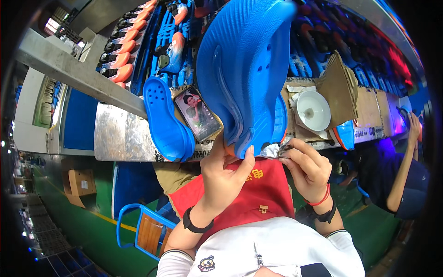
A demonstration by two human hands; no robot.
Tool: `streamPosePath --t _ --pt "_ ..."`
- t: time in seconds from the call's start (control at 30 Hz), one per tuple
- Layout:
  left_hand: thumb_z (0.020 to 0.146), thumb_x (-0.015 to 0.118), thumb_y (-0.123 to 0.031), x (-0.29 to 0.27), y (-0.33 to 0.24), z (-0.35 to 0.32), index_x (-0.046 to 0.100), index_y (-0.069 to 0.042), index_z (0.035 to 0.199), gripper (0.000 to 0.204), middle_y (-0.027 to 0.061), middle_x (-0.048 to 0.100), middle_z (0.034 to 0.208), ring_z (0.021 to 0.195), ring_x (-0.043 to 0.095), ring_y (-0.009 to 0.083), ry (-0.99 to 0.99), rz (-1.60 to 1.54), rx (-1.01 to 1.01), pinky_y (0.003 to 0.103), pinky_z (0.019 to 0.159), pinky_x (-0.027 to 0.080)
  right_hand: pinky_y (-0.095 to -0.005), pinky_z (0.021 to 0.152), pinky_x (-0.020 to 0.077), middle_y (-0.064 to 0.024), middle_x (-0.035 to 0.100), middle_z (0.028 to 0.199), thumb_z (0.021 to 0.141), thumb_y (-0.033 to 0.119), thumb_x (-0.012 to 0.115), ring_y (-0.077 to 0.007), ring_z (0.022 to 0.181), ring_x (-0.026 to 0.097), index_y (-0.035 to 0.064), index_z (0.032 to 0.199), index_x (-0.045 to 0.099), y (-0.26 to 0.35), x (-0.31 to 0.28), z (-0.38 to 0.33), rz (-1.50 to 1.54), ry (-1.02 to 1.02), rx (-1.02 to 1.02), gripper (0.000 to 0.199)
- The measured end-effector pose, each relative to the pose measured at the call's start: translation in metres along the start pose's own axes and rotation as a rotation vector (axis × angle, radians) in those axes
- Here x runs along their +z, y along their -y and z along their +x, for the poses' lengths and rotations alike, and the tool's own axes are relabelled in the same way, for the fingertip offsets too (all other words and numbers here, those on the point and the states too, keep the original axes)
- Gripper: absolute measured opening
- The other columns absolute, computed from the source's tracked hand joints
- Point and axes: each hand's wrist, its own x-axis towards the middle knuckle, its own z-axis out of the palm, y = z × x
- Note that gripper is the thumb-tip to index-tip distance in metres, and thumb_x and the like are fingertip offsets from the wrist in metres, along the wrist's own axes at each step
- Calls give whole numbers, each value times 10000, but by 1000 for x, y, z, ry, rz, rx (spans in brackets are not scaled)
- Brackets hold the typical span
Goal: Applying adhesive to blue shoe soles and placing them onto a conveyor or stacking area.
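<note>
The person's left hand has its grip on the lower end of a big blue shoe piece, with the thumb on the front and the other fingers mostly hidden. The right hand pinches a small shiny silver scrap just beside that end. The blue piece stands up over the near edge of the table.

It looks like foam, so it is probably light and a bit bendy, and not easy to break. Its smooth side may be slippery, but the ridges should help fingers stick. The thick lower end seems a good place to hold; squeezing the thin top rim could bend it.

Farther in, a phone lies beside a blue sole. A white bowl sits to the right. Past them are orange and black shoes in a row.
</note>
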Motion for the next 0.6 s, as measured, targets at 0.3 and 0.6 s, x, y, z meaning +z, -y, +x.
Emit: streamPosePath --t 0.3,0.6 --pt "855 675 35 0 -2 1 537 68 1208 380 70 682 882 850 686 116 27 10 4 270 796 565 -292 508 518 -174 684 1004 730 -17 776 -257 642 681 3 911 663 0 2 1 -85 -44 -34 214" --pt "854 673 41 -1 1 0 511 71 1260 439 69 675 886 847 687 116 32 10 6 266 802 561 -289 495 508 -174 678 969 724 -21 780 -255 628 671 2 915 659 0 0 0 -141 -52 -12 228"
